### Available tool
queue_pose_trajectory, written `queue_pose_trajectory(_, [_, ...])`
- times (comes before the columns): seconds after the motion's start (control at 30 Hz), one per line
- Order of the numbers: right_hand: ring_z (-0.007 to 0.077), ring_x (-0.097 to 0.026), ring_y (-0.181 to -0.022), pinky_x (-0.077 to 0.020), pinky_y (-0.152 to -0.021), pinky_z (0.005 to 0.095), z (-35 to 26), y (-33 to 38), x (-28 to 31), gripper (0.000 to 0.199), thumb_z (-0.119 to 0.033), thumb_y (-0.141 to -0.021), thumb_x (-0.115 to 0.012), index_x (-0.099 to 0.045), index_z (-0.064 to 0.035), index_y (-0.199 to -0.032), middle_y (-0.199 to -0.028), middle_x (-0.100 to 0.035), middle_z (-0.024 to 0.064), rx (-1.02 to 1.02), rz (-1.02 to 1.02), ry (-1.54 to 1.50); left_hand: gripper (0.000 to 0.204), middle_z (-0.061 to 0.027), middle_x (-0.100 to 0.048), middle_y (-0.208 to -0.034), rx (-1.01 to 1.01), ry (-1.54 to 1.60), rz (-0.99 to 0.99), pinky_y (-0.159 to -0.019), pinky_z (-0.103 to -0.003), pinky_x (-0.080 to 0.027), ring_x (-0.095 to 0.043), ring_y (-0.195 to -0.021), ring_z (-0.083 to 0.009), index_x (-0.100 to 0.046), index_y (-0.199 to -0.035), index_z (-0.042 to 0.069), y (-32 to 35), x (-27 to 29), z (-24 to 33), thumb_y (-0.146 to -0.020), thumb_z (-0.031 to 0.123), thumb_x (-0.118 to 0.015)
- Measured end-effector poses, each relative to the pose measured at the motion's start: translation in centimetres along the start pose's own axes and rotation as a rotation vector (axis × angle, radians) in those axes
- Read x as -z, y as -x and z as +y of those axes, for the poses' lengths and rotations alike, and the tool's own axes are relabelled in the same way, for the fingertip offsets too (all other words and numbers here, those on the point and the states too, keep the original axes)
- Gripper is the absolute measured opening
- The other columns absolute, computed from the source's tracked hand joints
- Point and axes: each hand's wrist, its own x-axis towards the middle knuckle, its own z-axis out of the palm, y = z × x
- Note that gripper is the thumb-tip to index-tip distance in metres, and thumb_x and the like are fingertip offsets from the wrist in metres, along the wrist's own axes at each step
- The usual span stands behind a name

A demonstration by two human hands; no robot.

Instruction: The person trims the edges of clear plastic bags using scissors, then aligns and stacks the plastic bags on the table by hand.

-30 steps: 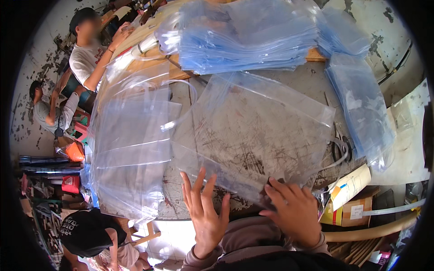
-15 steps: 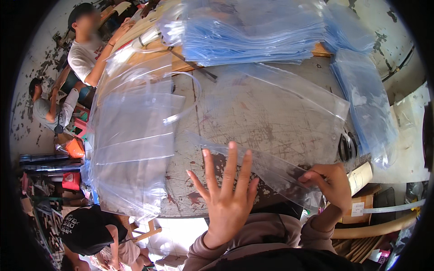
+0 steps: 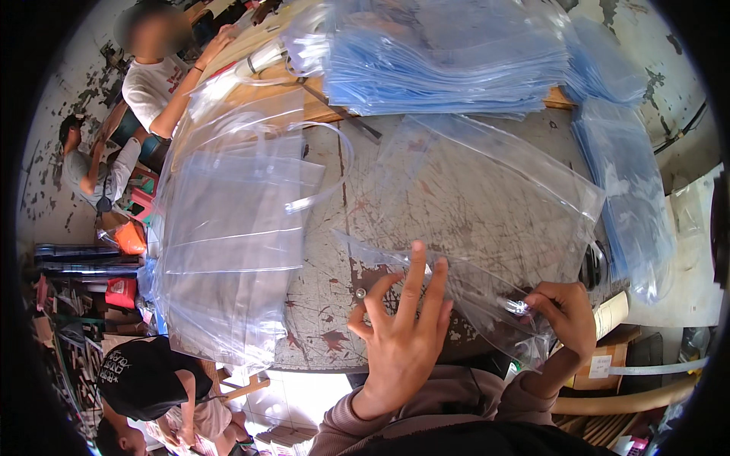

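Note:
A clear plastic sheet [image 3: 494, 273] lies across the table's near right part, its near edge lifted and creased. My right hand [image 3: 566, 315] pinches that edge at the right, where the plastic bunches and glints. My left hand [image 3: 404, 327] rests over the sheet's left end, middle fingers stretched out on the plastic; its thumb and index are bent toward each other with a gap between. Beside that thumb lies a small shiny round piece [image 3: 360, 293], too small to name. Black-handled scissors [image 3: 593, 266] lie partly under plastic beyond my right hand.
Clear plastic pieces [image 3: 228, 228] lie overlapped at the left, with a looped clear strip [image 3: 346, 159] over them. A thick stack of bluish plastic sheets [image 3: 449, 72] fills the far side; another stack [image 3: 623, 197] hangs at the right. Other people sit leftward, one [image 3: 156, 91] at the table.
My left thumb and index have bent toward each other from a flat, spread hand. My right hand keeps its pinch, and the sheet's edge is more crumpled there. The view has shifted slightly.

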Motion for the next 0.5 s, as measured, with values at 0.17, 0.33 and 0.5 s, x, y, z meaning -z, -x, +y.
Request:
queue_pose_trajectory(0.17, [0.0155,-0.057,-0.048,-0.0402,-0.049,0.025,0.58,0.4,-0.17,0.014,-0.012,-0.081,-0.06,-0.066,-0.0025,-0.072,-0.059,-0.063,0.007,0.011,0.023,0.031,0.044,0.0012,-0.044,-0.135,0.003,-0.05,0.021,-0.079,-0.036,-0.024,-0.045,-0.088,-0.0155,-0.06,-0.115,0.019,0.25,-0.39,0.33,-0.072,0.027,-0.067])
queue_pose_trajectory(0.33, [0.0167,-0.057,-0.048,-0.0405,-0.048,0.0257,0.74,0.04,-0.42,0.014,-0.012,-0.08,-0.061,-0.066,-0.0029,-0.071,-0.058,-0.062,0.0069,0.044,0.016,-0.007,0.043,0.0008,-0.043,-0.136,0.002,-0.036,-0.013,-0.078,-0.036,-0.025,-0.045,-0.086,-0.0151,-0.06,-0.115,0.019,0.29,-0.55,0.14,-0.073,0.026,-0.067])
queue_pose_trajectory(0.5, [0.0177,-0.058,-0.049,-0.0407,-0.048,0.0258,0.82,0.16,0.0,0.014,-0.013,-0.08,-0.061,-0.066,-0.0027,-0.071,-0.057,-0.062,0.007,0.039,0.032,0.051,0.041,0.0004,-0.043,-0.135,-0.018,-0.014,0.0,-0.077,-0.036,-0.026,-0.046,-0.085,-0.0151,-0.06,-0.113,0.018,0.15,-0.56,0.25,-0.073,0.024,-0.067])
